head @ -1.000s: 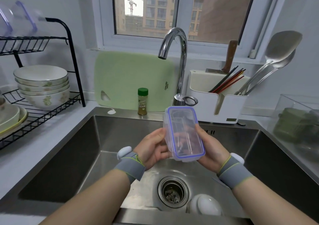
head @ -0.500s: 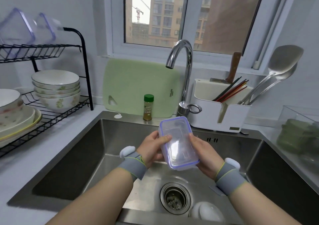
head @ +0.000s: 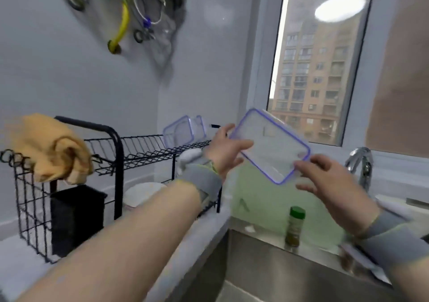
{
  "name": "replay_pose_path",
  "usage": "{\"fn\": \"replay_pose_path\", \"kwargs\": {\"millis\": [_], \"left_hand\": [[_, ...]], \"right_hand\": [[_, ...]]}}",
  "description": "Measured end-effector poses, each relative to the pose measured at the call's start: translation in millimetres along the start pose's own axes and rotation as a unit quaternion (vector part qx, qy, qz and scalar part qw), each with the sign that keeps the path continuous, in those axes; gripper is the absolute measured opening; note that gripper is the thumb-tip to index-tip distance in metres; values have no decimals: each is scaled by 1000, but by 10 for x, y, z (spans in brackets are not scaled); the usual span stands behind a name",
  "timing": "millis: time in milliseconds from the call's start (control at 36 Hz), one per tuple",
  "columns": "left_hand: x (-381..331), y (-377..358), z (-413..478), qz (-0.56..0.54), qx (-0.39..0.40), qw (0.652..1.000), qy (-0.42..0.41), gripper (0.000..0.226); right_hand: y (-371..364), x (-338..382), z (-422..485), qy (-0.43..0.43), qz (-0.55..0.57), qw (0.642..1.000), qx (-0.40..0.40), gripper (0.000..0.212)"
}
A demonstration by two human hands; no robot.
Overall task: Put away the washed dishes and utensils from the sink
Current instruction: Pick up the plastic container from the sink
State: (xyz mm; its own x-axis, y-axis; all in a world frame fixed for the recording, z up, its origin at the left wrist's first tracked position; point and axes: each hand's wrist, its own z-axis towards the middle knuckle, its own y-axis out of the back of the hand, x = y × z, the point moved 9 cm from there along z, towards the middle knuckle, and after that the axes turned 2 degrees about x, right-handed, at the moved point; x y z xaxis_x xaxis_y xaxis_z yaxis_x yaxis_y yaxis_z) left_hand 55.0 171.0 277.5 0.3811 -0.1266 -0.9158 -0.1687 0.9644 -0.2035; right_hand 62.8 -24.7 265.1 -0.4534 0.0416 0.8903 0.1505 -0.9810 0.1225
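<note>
Head view, left hand (head: 224, 155) grip holding empty clear container (head: 271, 147), right hand (head: 325, 181) grip wide by its 5 o'clock corner

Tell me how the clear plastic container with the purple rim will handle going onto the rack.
Probably light: the clear plastic container with the purple rim looks empty and thin-walled. Likely stiff: it holds its shape where the left hand grips it. Possibly slippery: smooth plastic, maybe wet.

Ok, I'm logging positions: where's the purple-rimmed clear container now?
Head view, right of centre: the container is held tilted before the window, the left hand gripping its left edge, beside the dish rack.
</note>
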Motion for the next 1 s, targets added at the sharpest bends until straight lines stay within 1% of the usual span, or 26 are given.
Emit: {"fn": "replay_pose_path", "kwargs": {"millis": [28,56,83,139,194,222,278,333,389,444,500,528,556,583,611,694,750,778,833,861,944,1000], "left_hand": [[-318,200,66,82,-20,996,-35,65],[-545,245,100,170,-31,983,-56,68],[-788,369,127,261,-50,961,-71,67],[-1173,625,168,421,-82,899,-92,63],[-1456,907,201,514,-114,845,-94,61],[-1532,1069,229,541,-125,828,-82,60],[-1562,1340,266,562,-130,817,-34,59],[-1488,1516,296,586,-117,802,18,60],[-1378,1610,296,623,-102,773,55,60],[-1278,1691,301,672,-94,730,74,61],[-1179,1739,328,718,-85,685,85,63],[-1125,1761,345,731,-77,672,93,63],[-1071,1774,363,736,-66,666,102,61],[-1021,1792,382,731,-54,671,114,59],[-974,1812,394,717,-44,684,130,58],[-889,1829,402,677,-22,721,149,65],[-852,1820,424,666,-9,731,149,65],[-822,1818,428,659,0,736,154,65],[-765,1806,430,647,17,744,164,65],[-747,1800,428,642,22,748,168,66],[-715,1796,440,638,27,750,171,67],[-715,1796,444,645,30,744,173,66]], "right_hand": [[-183,187,136,18,-8,1000,13,23],[-238,329,209,33,-20,999,19,18],[-380,480,302,48,-28,998,28,14],[-668,715,453,70,-46,996,42,6],[-973,864,610,89,-80,992,50,13],[-1151,913,682,93,-102,989,54,22],[-1486,970,778,96,-148,982,62,37],[-1800,957,852,92,-195,974,70,36],[-2054,897,917,84,-231,967,73,33],[-2291,833,971,79,-239,964,81,31],[-2427,788,1028,82,-258,960,69,28],[-2471,764,1052,82,-267,958,61,31],[-2512,735,1083,83,-275,956,54,34],[-2542,697,1119,84,-281,955,50,32],[-2566,650,1154,83,-287,953,45,30],[-2588,498,1209,70,-301,951,27,38],[-2616,440,1226,69,-309,948,30,33],[-2637,420,1231,70,-315,946,36,35],[-2651,399,1244,73,-329,940,44,50],[-2645,400,1238,74,-339,937,47,54],[-2637,417,1210,83,-369,924,54,54],[-2619,430,1179,87,-385,917,59,55]]}}
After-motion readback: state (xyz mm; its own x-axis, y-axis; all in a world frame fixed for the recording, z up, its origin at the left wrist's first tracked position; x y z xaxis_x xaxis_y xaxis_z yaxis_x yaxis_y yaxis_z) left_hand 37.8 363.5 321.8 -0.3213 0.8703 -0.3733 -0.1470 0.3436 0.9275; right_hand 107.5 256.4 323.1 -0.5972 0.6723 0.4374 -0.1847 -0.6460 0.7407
